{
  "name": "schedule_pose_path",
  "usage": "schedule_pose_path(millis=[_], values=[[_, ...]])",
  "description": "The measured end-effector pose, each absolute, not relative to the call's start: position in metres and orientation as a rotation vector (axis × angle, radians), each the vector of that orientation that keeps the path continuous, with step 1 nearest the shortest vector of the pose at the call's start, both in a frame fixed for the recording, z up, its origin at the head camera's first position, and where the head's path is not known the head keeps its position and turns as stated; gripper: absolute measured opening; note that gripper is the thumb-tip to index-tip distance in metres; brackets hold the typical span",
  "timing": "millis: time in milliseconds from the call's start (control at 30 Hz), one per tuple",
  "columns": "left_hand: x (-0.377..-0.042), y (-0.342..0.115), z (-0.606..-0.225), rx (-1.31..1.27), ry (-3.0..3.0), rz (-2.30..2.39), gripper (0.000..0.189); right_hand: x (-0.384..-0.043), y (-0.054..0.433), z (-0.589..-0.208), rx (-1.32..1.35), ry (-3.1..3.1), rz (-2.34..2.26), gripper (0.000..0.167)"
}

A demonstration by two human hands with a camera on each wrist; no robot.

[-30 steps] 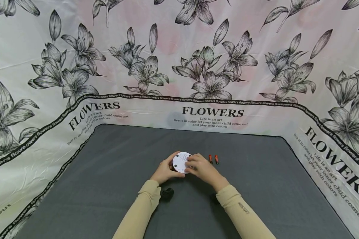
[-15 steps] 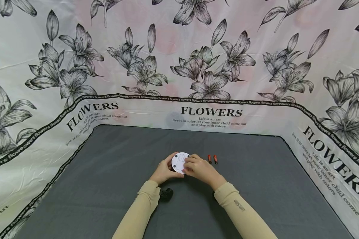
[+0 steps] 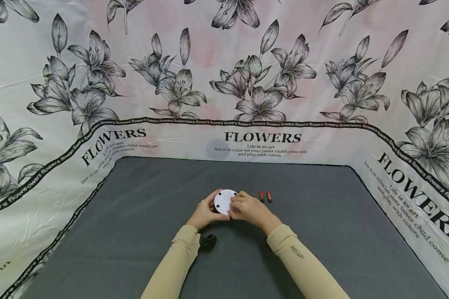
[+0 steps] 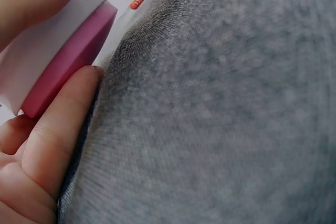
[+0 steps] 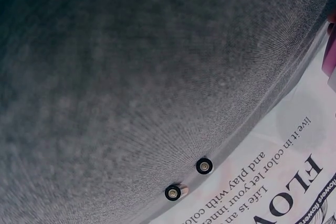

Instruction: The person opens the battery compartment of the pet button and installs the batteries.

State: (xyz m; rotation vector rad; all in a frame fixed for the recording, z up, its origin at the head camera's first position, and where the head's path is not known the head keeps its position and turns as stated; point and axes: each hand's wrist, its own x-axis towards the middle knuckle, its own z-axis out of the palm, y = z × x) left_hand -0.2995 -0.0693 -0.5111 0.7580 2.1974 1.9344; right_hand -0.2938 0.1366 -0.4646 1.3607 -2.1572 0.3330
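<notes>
A round white device (image 3: 223,200) with small holes and dark round feet on its face is held over the grey cloth in the head view. In the left wrist view its side shows a white band and a pink part (image 4: 71,61). My left hand (image 3: 205,211) grips it from the left, thumb on the white part and fingers against the pink. My right hand (image 3: 251,211) holds bent fingers at its right side, covering part of the face; what lies under those fingertips is hidden. Two red-and-black batteries (image 3: 265,197) lie side by side, just right of my right hand.
Grey cloth (image 3: 153,191) covers the table, with a flower-printed white curtain (image 3: 179,141) along the back and sides. A small black object (image 3: 208,243) sits by my left wrist. The battery ends (image 5: 204,166) show in the right wrist view.
Both hands stay at the device with hardly any movement. The right fingers have bent in a little closer over its face. The whole head view has shifted slightly.
</notes>
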Motion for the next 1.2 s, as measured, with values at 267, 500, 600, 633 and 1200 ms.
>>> schedule_pose_path(millis=[267, 500, 600, 633, 1200], values=[[-0.293, -0.070, -0.499, 0.765, 2.185, 1.945, 0.093, -0.294, 0.136, -0.465, 1.357, -2.166, 0.332, 0.007], [-0.284, -0.070, -0.482, 0.731, 2.163, 1.914, 0.090, -0.291, 0.135, -0.464, 1.348, -2.174, 0.294, 0.005], [-0.284, -0.070, -0.482, 0.731, 2.154, 1.925, 0.090, -0.291, 0.136, -0.462, 1.333, -2.162, 0.344, 0.006], [-0.284, -0.070, -0.483, 0.736, 2.153, 1.933, 0.090, -0.291, 0.136, -0.462, 1.334, -2.157, 0.373, 0.006], [-0.285, -0.070, -0.487, 0.689, 2.112, 2.017, 0.091, -0.291, 0.143, -0.468, 1.261, -2.365, 0.588, 0.029]])
